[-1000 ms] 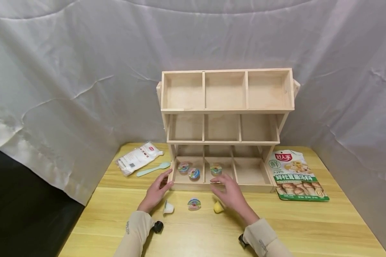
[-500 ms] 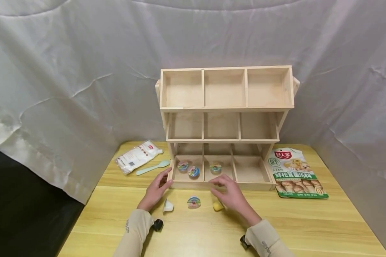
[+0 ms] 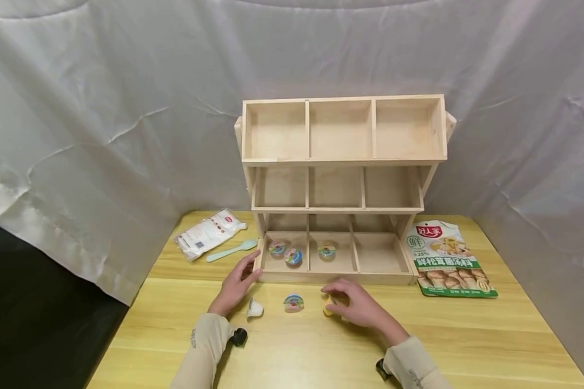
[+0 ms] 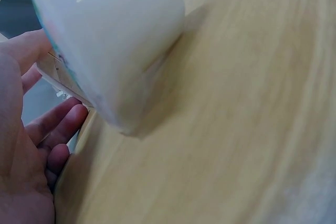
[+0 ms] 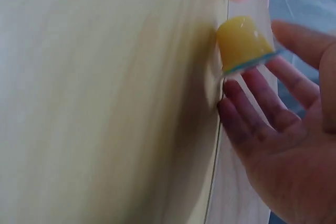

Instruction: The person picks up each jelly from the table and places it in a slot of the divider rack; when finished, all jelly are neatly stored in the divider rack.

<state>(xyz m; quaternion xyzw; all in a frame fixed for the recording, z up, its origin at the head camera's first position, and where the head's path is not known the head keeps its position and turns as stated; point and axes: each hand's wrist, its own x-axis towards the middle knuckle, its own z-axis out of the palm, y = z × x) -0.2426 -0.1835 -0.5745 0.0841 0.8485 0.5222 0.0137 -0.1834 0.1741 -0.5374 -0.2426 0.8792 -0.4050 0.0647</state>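
My left hand [image 3: 233,287] rests its fingers along the left front corner of the lowest tray [image 3: 292,277] of a wooden three-tier organizer. Close to that wrist lies a white jelly cup [image 3: 255,309] on its side; it looms large in the left wrist view. My right hand [image 3: 359,307] is at a yellow jelly cup [image 5: 242,44], thumb and fingers spread around it without a plain grip. In the head view the fingers partly hide this cup. Between the hands a pink jelly cup [image 3: 293,303] lies lid up on the table.
Two jelly cups, one pink [image 3: 277,248] and one blue-lidded [image 3: 293,257], sit in the lowest tray's left compartment. Another cup [image 3: 326,250] is in its middle one. A white packet [image 3: 209,235] and a mint spoon [image 3: 232,250] lie left, a mushroom soup pouch [image 3: 455,262] right.
My right hand has drawn back from the tray's front edge down to the yellow jelly cup. The left hand stays at the tray corner. The head view has shifted slightly.
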